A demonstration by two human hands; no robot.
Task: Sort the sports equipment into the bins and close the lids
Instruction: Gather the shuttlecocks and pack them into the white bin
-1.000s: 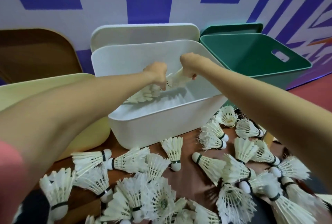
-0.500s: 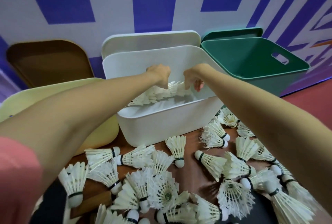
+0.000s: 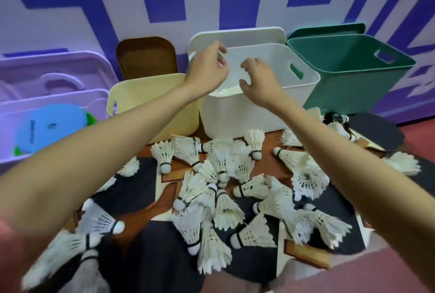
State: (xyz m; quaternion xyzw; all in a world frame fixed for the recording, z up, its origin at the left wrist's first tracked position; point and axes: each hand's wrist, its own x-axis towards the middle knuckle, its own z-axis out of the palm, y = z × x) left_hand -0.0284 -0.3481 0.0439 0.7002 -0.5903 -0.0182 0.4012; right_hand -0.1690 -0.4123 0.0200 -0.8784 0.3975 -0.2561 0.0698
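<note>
Hovering over the white bin (image 3: 259, 114), the left hand (image 3: 207, 70) and right hand (image 3: 257, 81) are spreading loosely, holding nothing; shuttlecocks (image 3: 227, 91) are lying inside it. Scooping bigger handfuls from the pile (image 3: 211, 189) before it seems wise.

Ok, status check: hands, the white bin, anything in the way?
Left hand and right hand over white bin, both empty, fingers loose. Shuttlecocks inside; lid off. Pile of shuttlecocks on floor. Nothing blocking.

Bins (image 3: 303, 90) – four; hands (image 3: 207, 71) – two; shuttlecocks (image 3: 254, 138) – dozens, uncountable.
</note>
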